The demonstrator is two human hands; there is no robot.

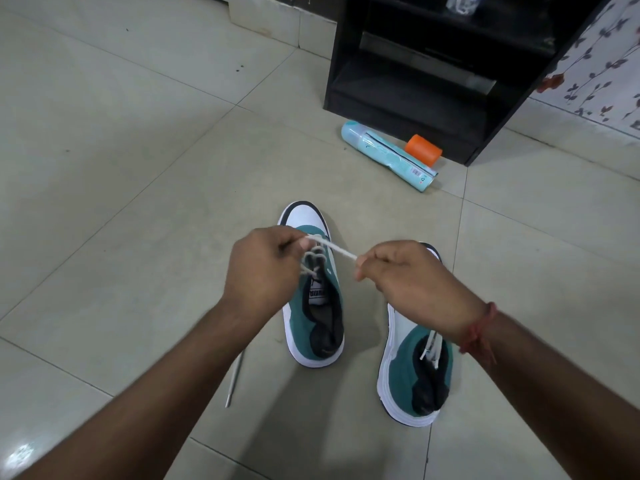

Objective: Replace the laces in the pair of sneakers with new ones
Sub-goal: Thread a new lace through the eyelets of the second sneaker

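Observation:
Two teal-and-white sneakers stand on the tiled floor, toes pointing away from me. Over the left sneaker (313, 306), my left hand (263, 268) and my right hand (408, 278) each pinch one end of a white lace (332, 249) stretched taut between them. More of this lace loops through the eyelets just below my left fingers. The right sneaker (412, 368) is partly hidden under my right wrist, and white lace ends (431, 346) lie on its tongue. A lace end (234, 379) shows on the floor beside my left forearm.
A light blue tube-shaped pack (388, 155) and an orange cylinder (423, 150) lie on the floor ahead. Behind them stands a black cabinet (426, 74). A floral-patterned surface (602, 57) is at the far right.

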